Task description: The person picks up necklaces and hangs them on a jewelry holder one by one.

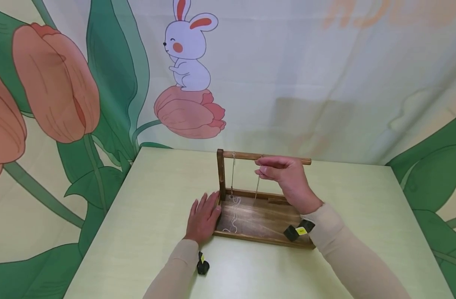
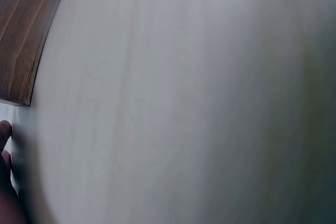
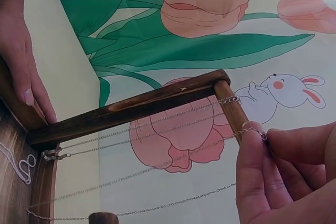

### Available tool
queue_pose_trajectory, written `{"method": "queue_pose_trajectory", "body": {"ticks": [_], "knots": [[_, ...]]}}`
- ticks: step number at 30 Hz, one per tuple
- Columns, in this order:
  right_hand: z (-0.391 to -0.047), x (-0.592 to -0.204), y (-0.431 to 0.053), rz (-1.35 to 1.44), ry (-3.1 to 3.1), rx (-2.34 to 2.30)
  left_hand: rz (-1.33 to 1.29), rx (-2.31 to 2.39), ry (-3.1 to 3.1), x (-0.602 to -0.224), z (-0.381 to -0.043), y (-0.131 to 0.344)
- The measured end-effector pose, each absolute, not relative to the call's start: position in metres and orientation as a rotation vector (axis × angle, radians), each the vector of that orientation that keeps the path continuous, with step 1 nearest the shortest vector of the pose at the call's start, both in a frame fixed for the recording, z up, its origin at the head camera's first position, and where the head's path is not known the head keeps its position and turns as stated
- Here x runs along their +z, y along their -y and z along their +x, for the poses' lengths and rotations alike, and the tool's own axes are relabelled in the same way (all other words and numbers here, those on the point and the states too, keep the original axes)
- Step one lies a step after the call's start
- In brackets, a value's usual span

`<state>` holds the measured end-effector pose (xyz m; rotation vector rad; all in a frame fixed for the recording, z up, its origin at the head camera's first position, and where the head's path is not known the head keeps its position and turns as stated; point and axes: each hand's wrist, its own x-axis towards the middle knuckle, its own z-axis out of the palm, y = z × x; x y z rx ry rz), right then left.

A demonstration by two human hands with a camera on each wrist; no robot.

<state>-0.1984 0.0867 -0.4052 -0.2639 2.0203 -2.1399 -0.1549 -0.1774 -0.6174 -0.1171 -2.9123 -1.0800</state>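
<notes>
A dark wooden jewelry stand (image 1: 257, 216) has a shallow tray, an upright post (image 1: 221, 174) at its left and a round crossbar (image 1: 246, 155). One thin chain (image 1: 233, 174) hangs from the bar near the post. Farther right, my right hand (image 1: 287, 178) pinches the end of another chain (image 1: 257, 185) between thumb and fingertips, beside the bar. In the right wrist view this chain (image 3: 207, 146) runs slanting from the fingertips toward the tray. My left hand (image 1: 204, 218) rests against the tray's left side, fingers extended. The left wrist view shows mostly tabletop and a wooden edge (image 2: 26, 30).
White cord or chain (image 1: 235, 214) lies loosely curled in the tray's left part. A light table (image 1: 149, 199) carries the stand, and a printed curtain with tulips and a rabbit (image 1: 190, 58) hangs behind. Black wrist-worn pieces (image 1: 203, 265) show below both hands.
</notes>
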Motion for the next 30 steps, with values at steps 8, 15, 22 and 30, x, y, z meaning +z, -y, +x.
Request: {"method": "queue_pose_trajectory", "body": {"ticks": [8,15,22,30], "knots": [[-0.200,-0.404,-0.076,-0.293,-2.041,-2.101,-0.124,-1.060,2.906,-0.619,-0.156,0.178],[-0.200,-0.407,-0.070,-0.342,-2.019,-2.119,-0.124,-1.075,2.906,-0.616,-0.156,0.177],[-0.199,-0.411,-0.069,-0.345,-1.998,-2.148,-0.129,-1.072,2.918,-0.614,-0.155,0.176],[-0.194,-0.412,-0.070,-0.254,-2.097,-2.079,-0.134,-1.071,2.904,-0.615,-0.156,0.176]]}}
